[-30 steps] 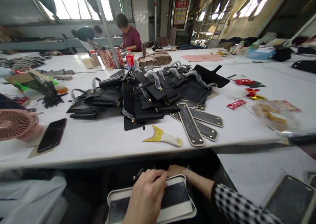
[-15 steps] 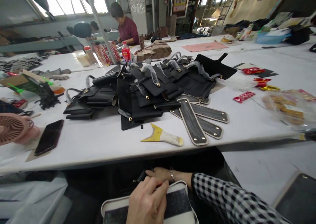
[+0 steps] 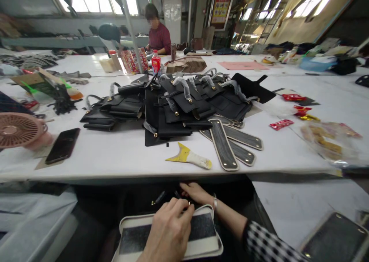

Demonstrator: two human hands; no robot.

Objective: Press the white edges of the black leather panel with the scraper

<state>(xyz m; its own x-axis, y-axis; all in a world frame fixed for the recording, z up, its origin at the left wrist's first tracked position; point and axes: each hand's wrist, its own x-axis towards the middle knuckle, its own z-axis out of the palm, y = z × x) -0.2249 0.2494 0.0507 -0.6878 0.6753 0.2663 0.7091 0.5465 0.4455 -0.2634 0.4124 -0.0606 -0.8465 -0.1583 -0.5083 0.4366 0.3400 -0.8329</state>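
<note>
On my lap side, below the table edge, lies a cream bag piece point(image 3: 201, 249) with raised piped edges and a wide black band across it. My left hand point(image 3: 171, 227) rests over its middle, thumb and fingers closed together at its far edge, where a small shiny spot shows. Beyond that edge is my right hand point(image 3: 198, 192), with a bracelet at the wrist. Its fingers are curled at a dark thing in the shadow, which I cannot make out. A small black piece with gold metal point(image 3: 157, 199) sits left of the fingertips.
Black handbags point(image 3: 181, 108) with plastic-wrapped handles are heaped on the white table point(image 3: 115, 154). In front lie cream-edged strips point(image 3: 223, 144) and a yellow scraper-like tool point(image 3: 187, 156). A phone point(image 3: 62, 146) and pink fan point(image 3: 21, 131) stand left. A person point(image 3: 159, 35) works behind.
My right hand has moved slightly up and away beyond the bag piece, and its fingers are more curled. The left hand keeps its hold. The view has shifted a little.
</note>
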